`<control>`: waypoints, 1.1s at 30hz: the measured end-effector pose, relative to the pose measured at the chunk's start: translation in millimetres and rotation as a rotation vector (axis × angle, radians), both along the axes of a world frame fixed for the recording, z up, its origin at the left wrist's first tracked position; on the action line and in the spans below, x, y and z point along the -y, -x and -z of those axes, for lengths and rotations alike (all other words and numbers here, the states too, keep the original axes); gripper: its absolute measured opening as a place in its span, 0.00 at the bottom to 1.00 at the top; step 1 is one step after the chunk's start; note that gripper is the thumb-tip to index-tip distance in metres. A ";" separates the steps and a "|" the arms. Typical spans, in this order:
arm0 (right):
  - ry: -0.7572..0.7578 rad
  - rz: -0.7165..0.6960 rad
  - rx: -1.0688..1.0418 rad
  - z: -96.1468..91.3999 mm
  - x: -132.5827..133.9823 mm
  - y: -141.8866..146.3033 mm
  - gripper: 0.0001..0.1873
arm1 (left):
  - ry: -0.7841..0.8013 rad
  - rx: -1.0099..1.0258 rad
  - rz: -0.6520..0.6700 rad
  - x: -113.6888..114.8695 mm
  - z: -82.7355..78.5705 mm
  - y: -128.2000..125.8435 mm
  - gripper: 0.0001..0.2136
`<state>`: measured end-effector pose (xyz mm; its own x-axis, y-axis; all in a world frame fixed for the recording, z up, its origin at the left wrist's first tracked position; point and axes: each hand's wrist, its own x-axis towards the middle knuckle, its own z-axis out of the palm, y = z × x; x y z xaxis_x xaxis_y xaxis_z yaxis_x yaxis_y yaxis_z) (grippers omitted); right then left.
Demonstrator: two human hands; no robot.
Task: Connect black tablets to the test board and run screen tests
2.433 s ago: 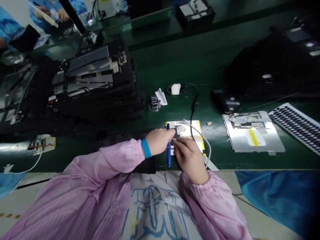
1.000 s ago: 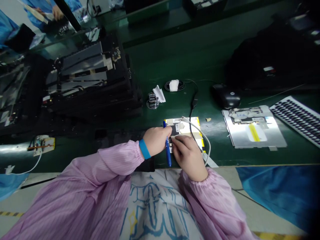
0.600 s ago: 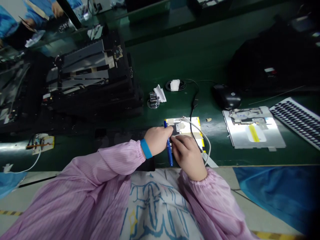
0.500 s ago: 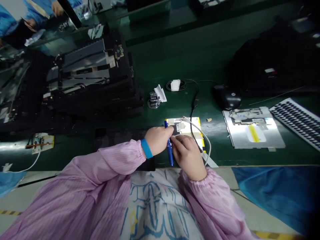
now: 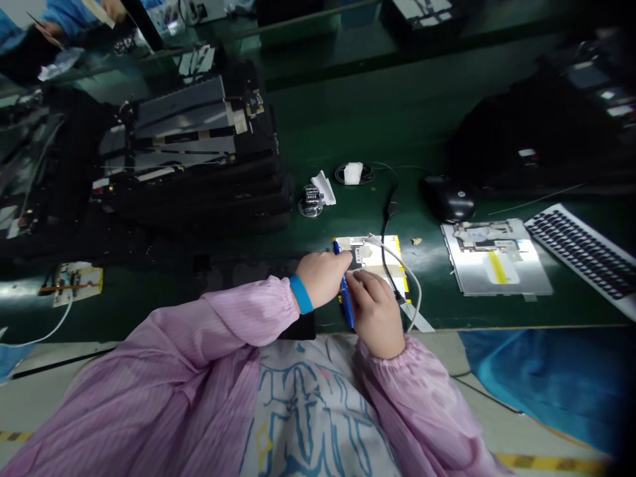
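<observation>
My left hand (image 5: 324,278), with a blue wristband (image 5: 301,294), is closed round a blue pen (image 5: 346,303) that slants toward me. Close against it, my right hand (image 5: 376,308) has its fingers pinched together near the pen. Something small and pale shows at those fingertips, too hidden to name. Under and beyond both hands lies a flat, yellow-edged electronic part (image 5: 392,255) with white and dark areas. A white cable (image 5: 411,275) curves from its far edge round my right hand, and a black cable (image 5: 384,248) crosses over it.
Stacked black laptop-like parts (image 5: 199,179) stand at left. A metal tally counter (image 5: 311,201), a coiled cable (image 5: 353,173) and a black mouse (image 5: 450,199) lie beyond my hands. To the right are a silver panel (image 5: 521,268) and a keyboard (image 5: 591,248). A co-worker's hand (image 5: 51,31) shows far left.
The view has shifted slightly. Both hands stay together over the yellow-edged part, and the blue pen tilts a little more.
</observation>
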<state>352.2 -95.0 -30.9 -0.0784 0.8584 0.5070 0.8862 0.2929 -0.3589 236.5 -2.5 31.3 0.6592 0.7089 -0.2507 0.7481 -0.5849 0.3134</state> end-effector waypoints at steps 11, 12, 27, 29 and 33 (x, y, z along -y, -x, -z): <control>0.152 -0.010 0.138 -7.9 1.3 7.2 0.19 | 0.022 0.025 0.007 0.1 -1.2 1.0 0.06; 0.172 -0.010 0.148 -8.5 1.8 8.5 0.20 | 0.023 0.028 0.006 0.8 -1.7 1.4 0.05; 0.177 0.145 0.079 -8.5 -25.5 -12.1 0.19 | -0.186 0.330 -0.515 1.4 -55.2 159.3 0.10; 0.191 0.176 0.132 -6.9 -31.1 -10.9 0.22 | -0.237 0.251 -0.643 6.6 -48.2 197.0 0.10; 0.218 0.167 0.254 -6.6 -33.7 -7.6 0.22 | -0.194 0.170 -0.806 23.4 -29.5 243.1 0.10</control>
